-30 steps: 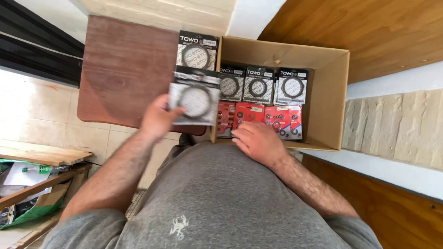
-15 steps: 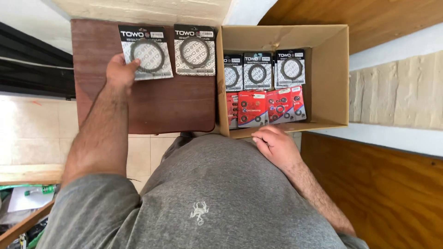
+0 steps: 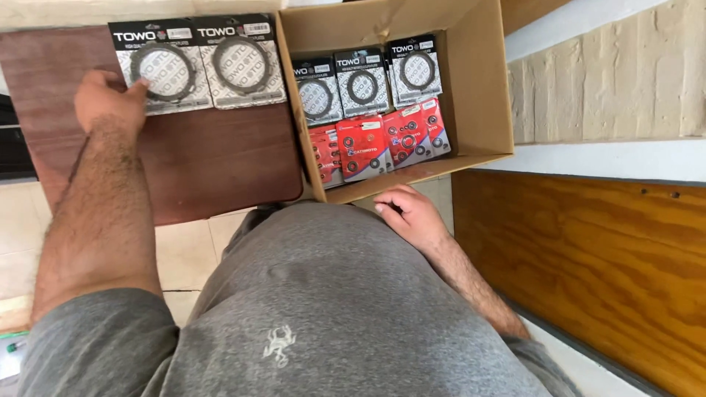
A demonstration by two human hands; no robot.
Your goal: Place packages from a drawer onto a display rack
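In the head view, the step in hand is judged to be the laying out of flat packs on the table [image 3: 206, 154]. The left hand [image 3: 110, 99] is seen at the near left edge of a ring pack [image 3: 163, 70], a black-and-white card with a dark ring sealed on it. The grip there is narrow: the thumb is laid on the card's face and the fingers are curled at its edge, though what lies beneath the card cannot be made out. The pack lies flat at the far side of the table, and just to the right of the grip a second pack [image 3: 239, 62] of the same kind is set edge to edge with it. For the held pack to be left square with its neighbour, it is judged that only a light release is called for, with no drag on the card. The right hand [image 3: 408, 217] is held loosely open with nothing in it, against the grey shirt [image 3: 331, 309] and just short of the near wall of the cardboard box [image 3: 478, 88]. Beyond that hand, the box is seen open-topped and part filled: three more ring packs [image 3: 364, 81] stand in a row at the back, and red packs [image 3: 368, 143] of small round parts are overlapped in front of them. The right end of the box holds nothing.
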